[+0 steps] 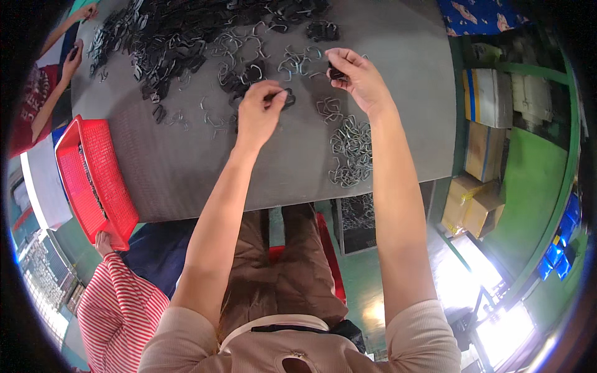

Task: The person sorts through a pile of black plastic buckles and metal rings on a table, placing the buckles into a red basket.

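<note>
Left hand [260, 110] was pinched shut on a small black clip [286, 97], held just above the grey tabletop [186, 168]. Right hand [359, 78] was closed on another small black piece [336, 73], thumb and fingers together, raised near the far middle of the tabletop. Hands were apart, with loose wire clips [298, 62] lying between them. A heap of dark clips [168, 37] covered the far left part of the tabletop. A small pile of silver wire clips [351, 152] sat near the right forearm. A red plastic basket [93, 180] hung at the left edge of the tabletop, with a hand of a person in a red striped sleeve [118, 311] just below it. Another person's hands [78, 37] worked at the far left corner. Cardboard boxes [476, 199] stood on the green floor to the right.
</note>
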Available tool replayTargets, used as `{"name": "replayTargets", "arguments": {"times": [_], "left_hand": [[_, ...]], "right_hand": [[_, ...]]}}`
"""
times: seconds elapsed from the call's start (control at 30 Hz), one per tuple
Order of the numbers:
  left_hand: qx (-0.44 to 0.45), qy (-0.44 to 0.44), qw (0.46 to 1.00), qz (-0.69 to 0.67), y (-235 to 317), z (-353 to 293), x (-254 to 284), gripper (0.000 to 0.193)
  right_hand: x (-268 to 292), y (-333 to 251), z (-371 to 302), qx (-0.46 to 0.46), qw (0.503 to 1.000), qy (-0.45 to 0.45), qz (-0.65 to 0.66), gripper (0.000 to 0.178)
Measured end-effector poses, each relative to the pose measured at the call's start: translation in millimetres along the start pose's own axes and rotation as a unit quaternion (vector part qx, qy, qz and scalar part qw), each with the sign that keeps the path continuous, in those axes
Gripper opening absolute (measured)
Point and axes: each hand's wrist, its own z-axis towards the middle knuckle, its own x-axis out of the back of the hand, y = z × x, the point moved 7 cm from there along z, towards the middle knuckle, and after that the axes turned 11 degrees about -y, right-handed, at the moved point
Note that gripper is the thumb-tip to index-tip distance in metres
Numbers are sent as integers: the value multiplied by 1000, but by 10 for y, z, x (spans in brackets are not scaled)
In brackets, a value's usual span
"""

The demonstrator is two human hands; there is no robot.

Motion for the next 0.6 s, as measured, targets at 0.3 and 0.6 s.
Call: {"name": "replayTargets", "arguments": {"times": [0.3, 0.6], "left_hand": [[280, -2, 744, -607, -108, -232, -104, 22], [263, -31, 699, -665, -369, -409, 255, 20]], "right_hand": [[-886, -304, -153, 180, 904, -4, -387, 23], [-744, 342, -375, 232, 694, 121, -671, 38]]}}
